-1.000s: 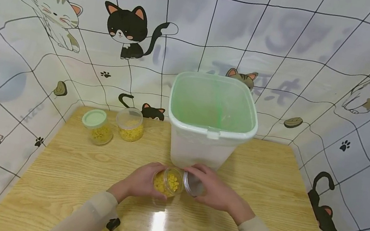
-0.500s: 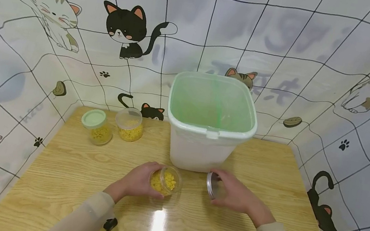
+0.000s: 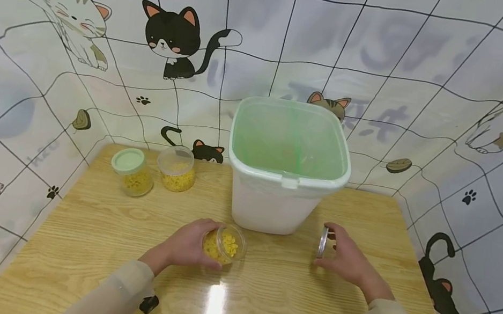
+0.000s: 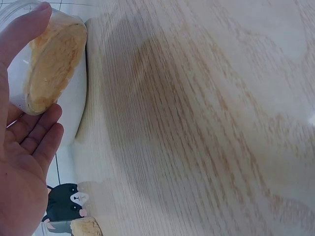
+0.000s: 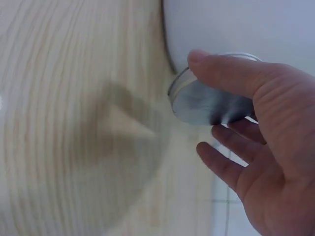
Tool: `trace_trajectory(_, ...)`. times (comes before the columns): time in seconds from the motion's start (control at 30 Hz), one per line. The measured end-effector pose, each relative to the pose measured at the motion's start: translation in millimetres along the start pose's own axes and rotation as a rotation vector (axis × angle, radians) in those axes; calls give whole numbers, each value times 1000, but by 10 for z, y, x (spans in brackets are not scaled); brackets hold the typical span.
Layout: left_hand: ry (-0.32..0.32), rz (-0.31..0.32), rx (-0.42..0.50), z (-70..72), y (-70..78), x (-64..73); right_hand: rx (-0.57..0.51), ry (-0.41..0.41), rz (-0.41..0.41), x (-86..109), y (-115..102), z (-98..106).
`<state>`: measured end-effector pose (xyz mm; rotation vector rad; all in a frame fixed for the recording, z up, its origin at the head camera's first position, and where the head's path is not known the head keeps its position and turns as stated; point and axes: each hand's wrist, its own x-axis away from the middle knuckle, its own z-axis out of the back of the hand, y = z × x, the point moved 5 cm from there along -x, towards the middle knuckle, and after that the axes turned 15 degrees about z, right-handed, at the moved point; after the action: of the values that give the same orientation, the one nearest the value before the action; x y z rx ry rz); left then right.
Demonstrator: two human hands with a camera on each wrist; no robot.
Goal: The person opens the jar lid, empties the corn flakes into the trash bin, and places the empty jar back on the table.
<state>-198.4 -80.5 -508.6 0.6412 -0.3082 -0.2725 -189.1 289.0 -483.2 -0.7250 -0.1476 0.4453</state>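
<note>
In the head view my left hand point(image 3: 187, 242) grips a clear round jar point(image 3: 224, 245) of small yellow pieces, tilted with its uncovered mouth toward the right. The left wrist view shows the jar's base point(image 4: 55, 69) between thumb and fingers, lifted over the table. My right hand point(image 3: 353, 262) pinches a silver round lid point(image 3: 322, 242) by its edge, held upright on its side, to the right of the bin. From the right wrist, the lid point(image 5: 209, 101) shows its flat grey face, thumb on one side and fingertips on the other.
A white bin point(image 3: 269, 203) with a pale green inside stands at the back of the wooden table point(image 3: 118, 267). At the back left are a jar with a green lid point(image 3: 129, 161) and another clear jar point(image 3: 176, 170), both holding yellow pieces. Cat-print sheeting point(image 3: 261, 28) surrounds the table.
My right hand has carried the lid away from the jar to the right, turning it edge-on to the head view. The left hand and its jar have shifted slightly left.
</note>
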Motion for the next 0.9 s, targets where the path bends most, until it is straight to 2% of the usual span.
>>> trace_trajectory(0.2, -12, 28, -2, 1, -14, 10, -66, 6, -54, 64, 214, -21)
trace_trajectory(0.37, -20, 45, -4, 8, -16, 23, -89, 29, -53, 91, 279, -35)
trace_trajectory(0.6, -20, 38, 5, 40, 9, 31, -132, 37, -71, 123, 371, -87)
trace_trajectory(0.9, -8, 51, -14, 92, -3, 27, -82, 19, -131, 194, 491, -109)
